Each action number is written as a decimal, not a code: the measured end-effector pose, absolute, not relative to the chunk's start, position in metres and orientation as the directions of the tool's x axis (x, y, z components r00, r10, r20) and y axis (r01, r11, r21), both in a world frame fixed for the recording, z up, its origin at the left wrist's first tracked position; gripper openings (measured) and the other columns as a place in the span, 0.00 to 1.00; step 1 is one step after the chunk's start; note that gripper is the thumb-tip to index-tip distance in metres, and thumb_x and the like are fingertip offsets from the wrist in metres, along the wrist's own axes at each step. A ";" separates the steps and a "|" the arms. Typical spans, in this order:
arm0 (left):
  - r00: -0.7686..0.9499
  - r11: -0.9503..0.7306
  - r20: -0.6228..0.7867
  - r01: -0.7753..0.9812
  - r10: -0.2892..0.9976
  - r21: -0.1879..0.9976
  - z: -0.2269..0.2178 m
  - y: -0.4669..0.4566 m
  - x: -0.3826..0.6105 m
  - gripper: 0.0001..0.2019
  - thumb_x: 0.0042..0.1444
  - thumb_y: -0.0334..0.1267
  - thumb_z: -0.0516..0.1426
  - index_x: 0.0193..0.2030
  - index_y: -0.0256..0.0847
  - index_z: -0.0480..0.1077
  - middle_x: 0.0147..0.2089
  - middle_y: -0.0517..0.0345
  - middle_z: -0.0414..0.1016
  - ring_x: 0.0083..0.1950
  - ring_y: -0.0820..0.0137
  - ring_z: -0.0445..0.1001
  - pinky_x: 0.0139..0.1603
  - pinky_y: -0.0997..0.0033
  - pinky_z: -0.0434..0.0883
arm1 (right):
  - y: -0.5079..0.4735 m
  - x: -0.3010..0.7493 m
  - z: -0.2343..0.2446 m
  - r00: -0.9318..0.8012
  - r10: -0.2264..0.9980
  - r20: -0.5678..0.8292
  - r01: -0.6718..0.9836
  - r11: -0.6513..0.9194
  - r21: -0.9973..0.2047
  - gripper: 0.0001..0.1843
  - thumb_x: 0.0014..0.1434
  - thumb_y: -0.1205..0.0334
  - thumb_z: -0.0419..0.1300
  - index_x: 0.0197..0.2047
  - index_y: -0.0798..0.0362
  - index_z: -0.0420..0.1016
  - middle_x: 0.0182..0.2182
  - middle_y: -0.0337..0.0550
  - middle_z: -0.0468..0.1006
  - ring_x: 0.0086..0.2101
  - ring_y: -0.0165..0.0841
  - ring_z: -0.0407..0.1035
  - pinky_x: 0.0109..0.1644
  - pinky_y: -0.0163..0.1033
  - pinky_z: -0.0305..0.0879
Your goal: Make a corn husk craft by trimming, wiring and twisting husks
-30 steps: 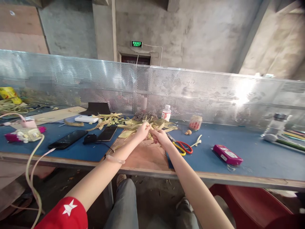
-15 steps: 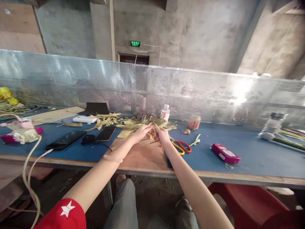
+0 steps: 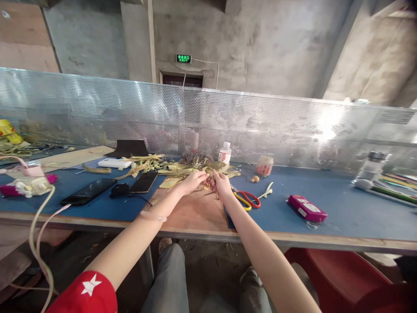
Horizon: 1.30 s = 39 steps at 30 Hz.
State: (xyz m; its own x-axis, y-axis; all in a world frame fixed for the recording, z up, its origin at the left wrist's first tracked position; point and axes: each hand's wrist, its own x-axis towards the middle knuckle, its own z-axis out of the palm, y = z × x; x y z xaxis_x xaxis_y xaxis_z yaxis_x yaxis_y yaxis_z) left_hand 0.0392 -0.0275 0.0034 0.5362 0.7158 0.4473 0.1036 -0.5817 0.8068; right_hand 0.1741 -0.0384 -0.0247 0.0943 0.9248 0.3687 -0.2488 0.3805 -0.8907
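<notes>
the left hand (image 3: pixel 194 181) and right hand (image 3: pixel 221 182) meet near the middle of the frame, fingertips close together over the front edge of a heap of dry husks (image 3: pixel 172 170). the fingers of both are curled in – whether they are clamped on a strip is too small to tell. the husks spread behind and left of the hands, partly over a brown board (image 3: pixel 195 213). a dark tangle (image 3: pixel 195 159) lies at the back of the heap, with a white bottle (image 3: pixel 224 154) upright beside it

just right of the right hand lie scissors (image 3: pixel 250 201) with one red and one yellow handle, a pale stalk (image 3: pixel 267 190) next to them. farther right are a jar (image 3: pixel 264 166) and, at centre right, a magenta pack (image 3: pixel 306 208). at centre left a black phone (image 3: pixel 87 191) lies on the blue table (image 3: pixel 352 208) – a cable (image 3: pixel 60 212) at its near end
</notes>
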 end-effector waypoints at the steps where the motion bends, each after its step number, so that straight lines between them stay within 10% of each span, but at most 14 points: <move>1: 0.529 -0.549 0.442 0.055 0.724 0.834 0.003 -0.028 0.040 0.15 0.54 0.44 0.53 0.22 0.37 0.66 0.23 0.58 0.69 0.27 0.72 0.67 0.33 0.72 0.65 | -0.039 0.174 -0.024 0.090 0.925 0.370 -0.250 0.381 -0.890 0.24 0.49 0.42 0.59 0.19 0.50 0.55 0.09 0.31 0.59 0.12 0.24 0.54 0.15 0.32 0.51; 8: 0.565 -0.275 0.285 -0.105 0.774 0.956 -0.002 -0.024 0.044 0.23 0.55 0.56 0.48 0.29 0.35 0.68 0.27 0.52 0.73 0.27 0.70 0.72 0.28 0.71 0.68 | -0.040 0.172 -0.020 0.031 0.911 0.411 -0.291 0.401 -0.869 0.22 0.50 0.44 0.58 0.20 0.50 0.55 0.11 0.30 0.59 0.12 0.23 0.52 0.15 0.31 0.53; 20: 0.348 -0.515 0.460 0.081 0.817 0.853 -0.002 -0.017 0.041 0.09 0.54 0.43 0.52 0.32 0.40 0.65 0.20 0.65 0.60 0.19 0.76 0.59 0.20 0.77 0.57 | -0.051 0.165 -0.018 -0.182 0.888 0.423 -0.244 0.376 -0.894 0.19 0.49 0.45 0.60 0.24 0.52 0.61 0.13 0.27 0.50 0.15 0.21 0.42 0.16 0.29 0.46; 25: 0.259 -0.653 0.604 0.195 0.754 0.732 -0.008 -0.009 0.045 0.07 0.54 0.38 0.51 0.29 0.39 0.64 0.27 0.61 0.67 0.29 0.72 0.65 0.31 0.75 0.62 | -0.053 0.165 -0.018 -0.204 0.905 0.373 -0.249 0.321 -0.914 0.19 0.46 0.48 0.62 0.24 0.50 0.57 0.14 0.26 0.47 0.16 0.21 0.40 0.18 0.29 0.42; 32: 0.171 -0.637 0.614 0.200 0.771 0.744 -0.015 -0.001 0.049 0.04 0.55 0.35 0.50 0.32 0.39 0.64 0.31 0.57 0.69 0.35 0.69 0.68 0.38 0.71 0.64 | -0.052 0.165 -0.018 -0.220 0.912 0.347 -0.213 0.302 -0.929 0.20 0.46 0.49 0.62 0.24 0.50 0.55 0.15 0.26 0.45 0.17 0.21 0.38 0.18 0.29 0.39; 39: 0.164 -0.535 0.516 0.101 0.841 0.839 -0.009 -0.002 0.041 0.09 0.57 0.43 0.51 0.32 0.40 0.63 0.21 0.65 0.61 0.22 0.75 0.61 0.25 0.76 0.60 | -0.046 0.167 -0.022 -0.138 0.903 0.407 -0.149 0.387 -0.910 0.19 0.46 0.47 0.60 0.23 0.51 0.57 0.17 0.29 0.53 0.18 0.22 0.48 0.21 0.30 0.48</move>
State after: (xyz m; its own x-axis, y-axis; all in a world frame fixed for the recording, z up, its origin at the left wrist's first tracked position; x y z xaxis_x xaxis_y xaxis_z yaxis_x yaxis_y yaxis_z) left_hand 0.0405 -0.0024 -0.0091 0.1639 0.8407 0.5162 0.1007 -0.5348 0.8390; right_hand 0.1670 -0.0464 -0.0221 -0.1376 0.9030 0.4070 -0.1491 0.3873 -0.9098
